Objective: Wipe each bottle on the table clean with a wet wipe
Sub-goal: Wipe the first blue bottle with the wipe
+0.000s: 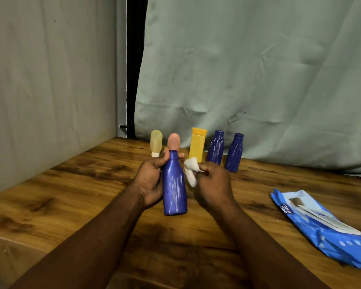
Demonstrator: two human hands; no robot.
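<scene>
Room, L to R: a grey cloth wall (50, 80) on the left, then a thin black gap (133, 69), then a big green cloth (258, 69) w/ wrinkles hanging at the back. Below is a brown wood table (81, 195) w/ dark streaks, shiny in spots.

Things, L to R: a pale yellow bottle (156, 142) stands at the back w/ its white cap down. Just beside it is a pink bottle (173, 141), partly hidden. The L hand (152, 180) is wrapped round the held blue bottle (174, 188), thumb up near the neck; the bottle is upright, in front of the row, mid table. Can't tell if its bottom sits on the wood. The wet wipe (191, 170), white and scrunched, is right by the bottle's shoulder. The R hand (213, 184) pinches it w/ curled fingers. Behind: an orange-yellow tube (198, 146), then a blue bottle (215, 147), then one more blue bottle at the end (234, 152). Far R, near the edge, a blue wipe pack (321, 226) lies flat.

Count: 6 bottles in all: 3 blue, 1 pale yellow, 1 pink, 1 orange-yellow. 1 wipe out, 1 pack, 2 hands.
</scene>
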